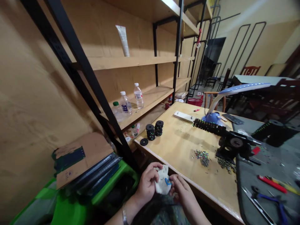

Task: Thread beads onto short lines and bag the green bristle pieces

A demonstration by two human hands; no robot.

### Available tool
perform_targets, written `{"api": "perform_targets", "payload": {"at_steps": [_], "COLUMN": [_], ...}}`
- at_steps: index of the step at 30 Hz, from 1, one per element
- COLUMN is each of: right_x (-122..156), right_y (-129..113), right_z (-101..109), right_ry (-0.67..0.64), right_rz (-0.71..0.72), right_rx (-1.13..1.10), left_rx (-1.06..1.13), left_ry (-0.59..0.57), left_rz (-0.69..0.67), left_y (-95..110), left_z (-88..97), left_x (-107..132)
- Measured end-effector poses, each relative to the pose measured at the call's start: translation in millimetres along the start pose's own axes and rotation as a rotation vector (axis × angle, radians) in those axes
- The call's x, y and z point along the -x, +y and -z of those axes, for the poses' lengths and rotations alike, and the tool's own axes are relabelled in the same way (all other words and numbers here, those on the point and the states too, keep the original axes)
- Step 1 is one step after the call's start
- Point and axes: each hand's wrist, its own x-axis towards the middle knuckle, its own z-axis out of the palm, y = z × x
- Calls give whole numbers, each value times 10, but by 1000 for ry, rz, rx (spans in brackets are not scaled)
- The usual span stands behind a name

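Observation:
My left hand (147,183) and my right hand (184,191) are together at the bottom centre, just off the near edge of the wooden table (178,147). Both pinch a small crumpled white bag or cloth (162,181) with blue marks on it. The left fingers curl over its top, and the right fingers grip its lower right side. A bracelet (124,215) shows on my left wrist. Dark fabric lies under the hands.
On the table stand two stacks of black discs (154,129), a loose disc (144,142), piles of small beads (202,156), a black machine (234,145) and a blue lamp (212,118). Pliers (269,195) lie at the right. Bottles (131,100) stand on shelves, and a green bin (77,206) holds cardboard.

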Motion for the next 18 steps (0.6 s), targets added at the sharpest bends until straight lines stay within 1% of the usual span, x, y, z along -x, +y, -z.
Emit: {"api": "perform_targets", "payload": {"at_steps": [2,4,7,9,10,13,14,15,17,18], "right_x": [21,45,89,141,178,324,372,412,451,447], "right_y": [72,148,269,337,360,367,355,343,336,348], "right_z": [-1,-3,-4,1,5,30,44,63,123,165], "right_ry": [-16,-43,-13,30,52,140,148,141,78,44], "right_rz": [-62,-103,-112,-61,-17,171,224,269,326,344], "right_rx": [13,-7,-153,-199,-183,-30,41,113,246,303], "left_rx": [-39,-22,-19,-53,-76,-96,-79,-56,-32,-42], "left_ry": [-60,-107,-140,-137,-126,-53,-59,-94,-253,-318], "left_rz": [-37,-43,-22,40,80,184,216,249,315,337], "left_y": [-19,-35,-49,-35,-14,118,176,231,299,298], "left_z": [-29,-50,-51,-29,-17,-20,-44,-80,-178,-231], "left_x": [64,109,135,148,159,213,231,246,265,267]}}
